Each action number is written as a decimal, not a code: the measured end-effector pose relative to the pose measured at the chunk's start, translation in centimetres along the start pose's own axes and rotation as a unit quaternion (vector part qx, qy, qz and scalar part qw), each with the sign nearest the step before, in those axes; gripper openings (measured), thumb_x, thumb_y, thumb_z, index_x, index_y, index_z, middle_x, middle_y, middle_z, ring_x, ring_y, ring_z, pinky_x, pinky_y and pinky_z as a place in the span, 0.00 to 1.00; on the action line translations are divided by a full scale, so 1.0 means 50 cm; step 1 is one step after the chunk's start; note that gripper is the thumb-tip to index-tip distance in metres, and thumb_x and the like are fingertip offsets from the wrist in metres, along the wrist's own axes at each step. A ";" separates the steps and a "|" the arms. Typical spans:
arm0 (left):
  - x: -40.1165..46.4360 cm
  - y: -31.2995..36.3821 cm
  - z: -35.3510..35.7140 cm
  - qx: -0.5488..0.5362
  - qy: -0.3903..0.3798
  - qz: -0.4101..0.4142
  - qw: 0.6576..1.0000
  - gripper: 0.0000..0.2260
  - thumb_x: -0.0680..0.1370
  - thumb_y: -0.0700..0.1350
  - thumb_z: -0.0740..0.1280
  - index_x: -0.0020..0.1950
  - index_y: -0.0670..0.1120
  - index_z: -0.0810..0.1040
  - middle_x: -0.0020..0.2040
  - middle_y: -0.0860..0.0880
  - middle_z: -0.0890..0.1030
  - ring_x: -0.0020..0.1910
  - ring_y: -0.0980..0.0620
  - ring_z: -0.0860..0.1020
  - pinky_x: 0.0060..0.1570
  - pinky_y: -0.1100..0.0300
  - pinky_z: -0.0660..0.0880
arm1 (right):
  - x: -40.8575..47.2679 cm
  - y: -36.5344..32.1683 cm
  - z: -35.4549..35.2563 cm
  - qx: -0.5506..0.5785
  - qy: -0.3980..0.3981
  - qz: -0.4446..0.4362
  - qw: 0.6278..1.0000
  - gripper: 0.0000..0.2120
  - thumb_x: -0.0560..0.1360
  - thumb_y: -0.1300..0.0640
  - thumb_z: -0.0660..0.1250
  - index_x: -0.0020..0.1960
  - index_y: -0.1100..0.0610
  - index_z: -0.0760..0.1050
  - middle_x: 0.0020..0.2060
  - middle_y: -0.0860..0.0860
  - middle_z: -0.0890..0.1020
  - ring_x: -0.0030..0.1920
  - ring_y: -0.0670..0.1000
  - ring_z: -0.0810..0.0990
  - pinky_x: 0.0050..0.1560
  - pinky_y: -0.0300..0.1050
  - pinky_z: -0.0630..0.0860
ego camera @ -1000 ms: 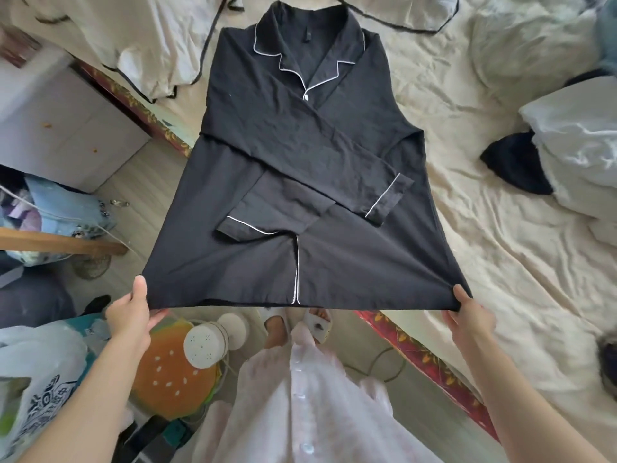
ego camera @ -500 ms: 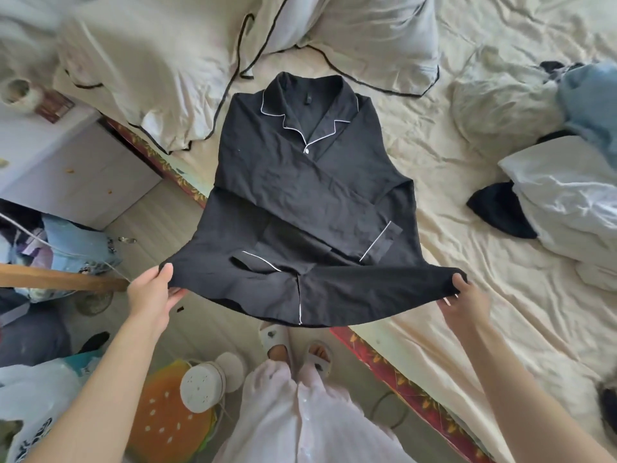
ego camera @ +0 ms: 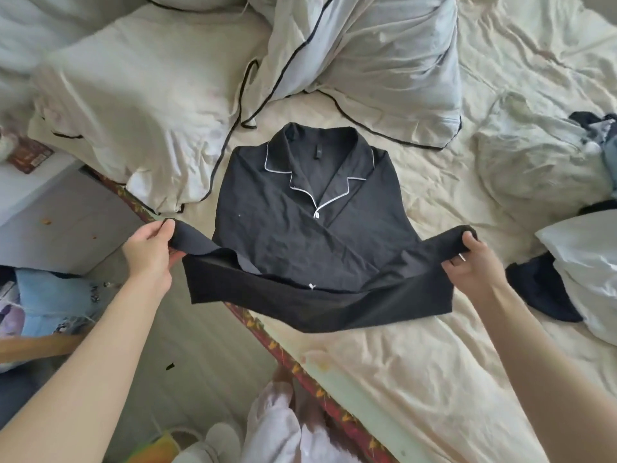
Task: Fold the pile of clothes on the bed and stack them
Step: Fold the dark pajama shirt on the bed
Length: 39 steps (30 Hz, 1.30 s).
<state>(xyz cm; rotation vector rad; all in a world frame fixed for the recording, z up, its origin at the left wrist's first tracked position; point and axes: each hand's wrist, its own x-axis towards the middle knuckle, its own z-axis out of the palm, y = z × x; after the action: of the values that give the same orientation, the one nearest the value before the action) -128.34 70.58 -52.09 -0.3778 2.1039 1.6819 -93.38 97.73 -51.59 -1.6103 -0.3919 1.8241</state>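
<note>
Fold step in hand: black pyjama shirt [ego camera: 300, 235] lying collar-up on bed [ego camera: 417, 379] near its edge, hem lifted and doubled toward collar. Left hand [ego camera: 150, 248] pinching left hem corner; right hand [ego camera: 470, 262] gripping right hem corner, fingers curled round cloth. Judged mid-fold. Next: carry hem up to collar level, lay flat, smooth. Unfolded clothes [ego camera: 567, 262] piled at right, waiting.
</note>
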 end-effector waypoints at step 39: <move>0.294 0.004 0.436 0.642 -0.305 0.193 0.676 0.21 0.74 0.64 0.63 0.54 0.49 0.79 0.54 0.51 0.79 0.60 0.46 0.74 0.61 0.49 0.64 | 0.394 0.043 0.395 -0.859 -0.218 -0.200 0.417 0.17 0.78 0.45 0.61 0.61 0.54 0.74 0.49 0.51 0.79 0.58 0.55 0.74 0.62 0.52 0.59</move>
<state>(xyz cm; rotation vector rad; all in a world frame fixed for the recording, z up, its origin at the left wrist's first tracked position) -137.99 92.51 -62.96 0.9681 2.2418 0.0126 -113.31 112.89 -64.05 -1.3972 -3.3273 0.8919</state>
